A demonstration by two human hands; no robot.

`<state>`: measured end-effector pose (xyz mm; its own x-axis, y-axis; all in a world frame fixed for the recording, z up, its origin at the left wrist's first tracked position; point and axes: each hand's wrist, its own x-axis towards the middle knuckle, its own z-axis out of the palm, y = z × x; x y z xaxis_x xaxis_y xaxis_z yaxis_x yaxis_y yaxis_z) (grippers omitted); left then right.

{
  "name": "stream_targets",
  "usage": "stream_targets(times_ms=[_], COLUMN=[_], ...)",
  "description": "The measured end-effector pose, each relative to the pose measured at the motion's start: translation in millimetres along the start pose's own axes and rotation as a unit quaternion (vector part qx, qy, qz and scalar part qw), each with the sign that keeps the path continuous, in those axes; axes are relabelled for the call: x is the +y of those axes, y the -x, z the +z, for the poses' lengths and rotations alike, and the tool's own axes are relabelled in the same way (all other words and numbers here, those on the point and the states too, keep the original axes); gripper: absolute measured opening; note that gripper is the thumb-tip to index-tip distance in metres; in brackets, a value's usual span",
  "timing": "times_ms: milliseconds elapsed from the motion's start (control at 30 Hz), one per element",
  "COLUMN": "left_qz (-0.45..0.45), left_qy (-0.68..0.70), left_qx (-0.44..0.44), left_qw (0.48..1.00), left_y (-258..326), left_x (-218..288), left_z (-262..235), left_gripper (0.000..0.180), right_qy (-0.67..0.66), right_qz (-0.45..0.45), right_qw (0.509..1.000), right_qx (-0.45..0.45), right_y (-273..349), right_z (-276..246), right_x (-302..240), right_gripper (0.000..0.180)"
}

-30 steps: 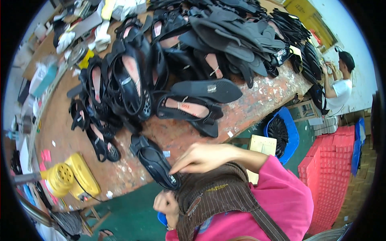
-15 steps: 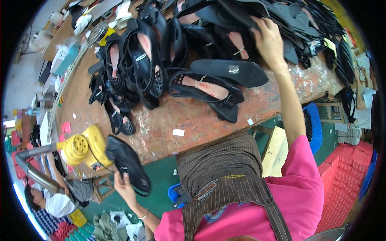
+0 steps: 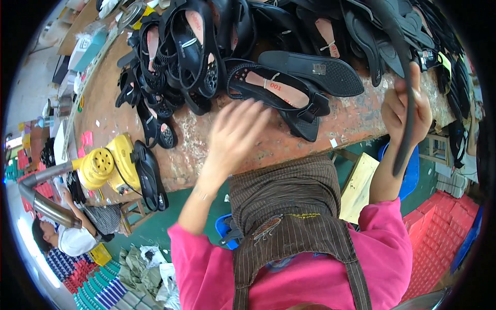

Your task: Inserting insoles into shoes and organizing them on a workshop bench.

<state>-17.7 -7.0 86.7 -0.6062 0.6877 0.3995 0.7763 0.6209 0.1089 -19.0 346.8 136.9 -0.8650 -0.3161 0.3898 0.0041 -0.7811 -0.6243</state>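
Observation:
My right hand point(image 3: 405, 111) is closed on a thin black shoe sole point(image 3: 407, 82), seen edge-on, raised over the table's front edge at the right. My left hand point(image 3: 235, 137), somewhat smeared by motion, hangs over the front of the table with its fingers stretched out and nothing in them. Just beyond it lies a black flat shoe point(image 3: 274, 90) with a pink insole and a bow. Behind that, another black shoe point(image 3: 315, 72) shows its underside. At the left, a black shoe point(image 3: 150, 175) leans beside a yellow machine point(image 3: 121, 163) at the table edge.
Black shoes point(image 3: 194, 46) are heaped along the back of the worn table point(image 3: 196, 147), with dark soles point(image 3: 361, 39) piled at the right. A metal pipe point(image 3: 44, 194) joins the yellow machine. Red boxes point(image 3: 439, 237) are stacked at the right; another person point(image 3: 72, 237) sits at far left.
My left hand has let go of the black shoe by the yellow machine and moved right and up. My right hand has drawn the sole from the pile toward me and to the right.

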Motion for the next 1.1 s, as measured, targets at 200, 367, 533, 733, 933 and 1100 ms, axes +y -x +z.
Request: stream_targets(times_ms=[200, 367, 533, 733, 933, 1100], left_qz=[0.034, -0.033, -0.234, -0.305, -0.636, -0.619], left_qy=[0.047, 0.113, 0.066, -0.006, 0.308, 0.289], left_qx=[0.054, -0.016, -0.146, 0.164, 0.240, 0.162], left_qw=[0.997, 0.993, 0.959, 0.938, 0.666, 0.712], left_y=[-34.2, 14.0, 78.3, 139.9, 183.9, 185.8], left_x=[2.8, 70.3, 47.6, 47.7, 21.5, 15.5], left_z=[39.2, -4.0, 10.3, 8.7, 6.3, 15.4], left_gripper=[0.011, 0.013, 0.016, 0.032, 0.034, 0.048], right_qy=[0.034, 0.104, 0.081, 0.674, 0.724, 0.734], right_qz=[-0.064, -0.014, 0.115, 0.138, 0.129, 0.103], right_qw=[0.996, 0.974, 0.974, 0.711, 0.659, 0.648], right_qx=[0.045, 0.202, 0.175, -0.147, -0.159, -0.174], right_y=[58.0, 57.2, 50.1, 4.1, 4.6, 0.3], right_z=[8.2, 41.9, 43.5, 83.2, 108.4, 99.4], right_x=[23.4, 45.5, 87.8, 161.9, 224.2, 264.5], right_gripper=[0.025, 0.017, 0.078, 0.058, 0.034, 0.031])
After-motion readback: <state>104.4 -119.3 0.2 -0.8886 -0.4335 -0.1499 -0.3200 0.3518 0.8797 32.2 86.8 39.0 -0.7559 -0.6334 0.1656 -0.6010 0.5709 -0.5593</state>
